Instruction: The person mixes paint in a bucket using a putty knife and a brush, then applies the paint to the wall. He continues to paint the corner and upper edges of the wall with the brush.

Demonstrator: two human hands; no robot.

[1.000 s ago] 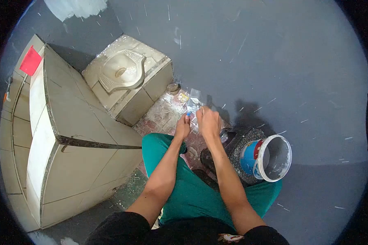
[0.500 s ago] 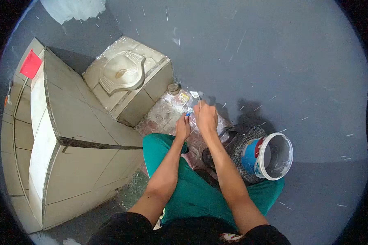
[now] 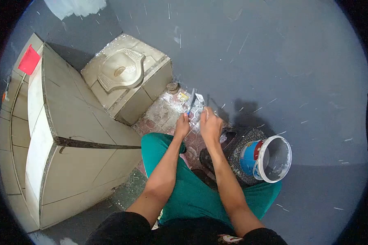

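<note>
My left hand (image 3: 182, 125) is closed round the blue handle of a slim tool with a long grey blade (image 3: 192, 98), which points forward and away from me. Just to the right, my right hand (image 3: 211, 125) is closed with fingers and thumb together at about the same height. I cannot tell what its fingers hold. Beyond the hands, a white scrap (image 3: 200, 99) and a yellow packet (image 3: 183, 96) show against the whitened floor tiles (image 3: 157, 111).
A white-rimmed bucket (image 3: 275, 158) with a blue and red label stands by my right knee. Ahead on the left, a squat toilet (image 3: 120, 70) sits on a tiled platform. A low tiled partition (image 3: 88, 136) is on the left, and a grey wall (image 3: 306, 81) on the right.
My right hand has drawn back towards me and slightly right, away from the tool. The grey blade, covered before, now shows above my left hand.
</note>
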